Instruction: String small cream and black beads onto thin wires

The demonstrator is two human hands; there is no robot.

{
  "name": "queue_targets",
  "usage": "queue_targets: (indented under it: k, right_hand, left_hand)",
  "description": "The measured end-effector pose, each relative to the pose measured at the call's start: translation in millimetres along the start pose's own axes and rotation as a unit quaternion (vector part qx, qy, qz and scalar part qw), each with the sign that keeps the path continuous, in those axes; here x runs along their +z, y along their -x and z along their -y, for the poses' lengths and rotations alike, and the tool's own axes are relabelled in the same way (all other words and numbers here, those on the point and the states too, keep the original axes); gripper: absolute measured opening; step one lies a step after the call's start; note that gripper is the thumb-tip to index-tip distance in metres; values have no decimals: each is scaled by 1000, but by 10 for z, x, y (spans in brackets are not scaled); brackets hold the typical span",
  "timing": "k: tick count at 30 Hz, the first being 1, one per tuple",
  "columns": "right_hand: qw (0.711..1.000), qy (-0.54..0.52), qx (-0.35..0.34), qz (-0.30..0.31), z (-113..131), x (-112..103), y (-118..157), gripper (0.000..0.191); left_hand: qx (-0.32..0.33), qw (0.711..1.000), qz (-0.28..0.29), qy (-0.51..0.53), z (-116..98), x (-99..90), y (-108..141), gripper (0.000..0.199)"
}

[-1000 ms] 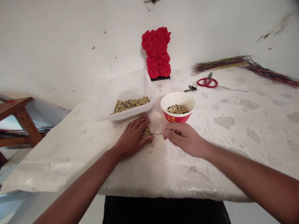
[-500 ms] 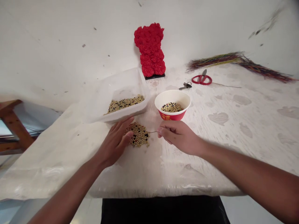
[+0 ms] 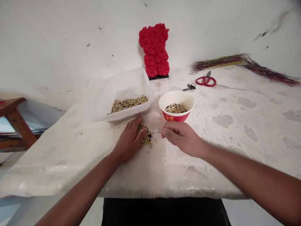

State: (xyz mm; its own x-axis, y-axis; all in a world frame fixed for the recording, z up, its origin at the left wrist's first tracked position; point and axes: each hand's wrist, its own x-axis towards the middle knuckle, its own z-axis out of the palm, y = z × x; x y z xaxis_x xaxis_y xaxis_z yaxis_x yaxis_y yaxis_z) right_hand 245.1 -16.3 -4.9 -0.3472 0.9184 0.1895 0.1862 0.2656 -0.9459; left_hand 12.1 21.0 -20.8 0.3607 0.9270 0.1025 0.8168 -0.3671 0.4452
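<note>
Near the table's (image 3: 131, 175) front edge: our left hand (image 3: 129, 137) spread against loose beads (image 3: 147, 138); right hand (image 3: 177, 136) pinching thin wire (image 3: 155, 132).

Worn on head, single view. Looks forward and down from above near edge of table (image 3: 183, 175), facing wall (image 3: 70, 28). Sits close over left hand (image 3: 129, 138) and right hand (image 3: 180, 138), around mid-frame. Spans wide, from wooden frame (image 3: 20, 125) at left edge to strand bundle (image 3: 270, 72) at right.
</note>
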Motion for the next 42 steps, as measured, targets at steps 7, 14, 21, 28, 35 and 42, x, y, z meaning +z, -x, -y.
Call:
queue_targets:
  k: [7, 14, 21, 28, 35, 42]
  right_hand:
    - [1000, 6, -7, -2, 10, -6, 3, 33]
    - [999, 29, -15, -26, 8, 7, 4, 34]
    - [999, 9, 6, -39, -12, -8, -1, 34]
    - [999, 10, 10, -38, -25, -16, -8, 32]
    - [999, 23, 10, -41, -37, -9, -20, 35]
    - [999, 19, 17, -47, -34, 4, -20, 34]
  left_hand:
    - [47, 998, -33, 11, 131, -80, 67, 54]
    - [0, 998, -14, -54, 369, -176, 364, 64]
    - [40, 993, 47, -104, 163, -40, 130, 76]
    - [94, 992, 58, -66, 85, -87, 155, 72]
    - [111, 988, 77, -80, 82, -88, 155, 96]
    - [106, 989, 42, -89, 13, -16, 113, 76]
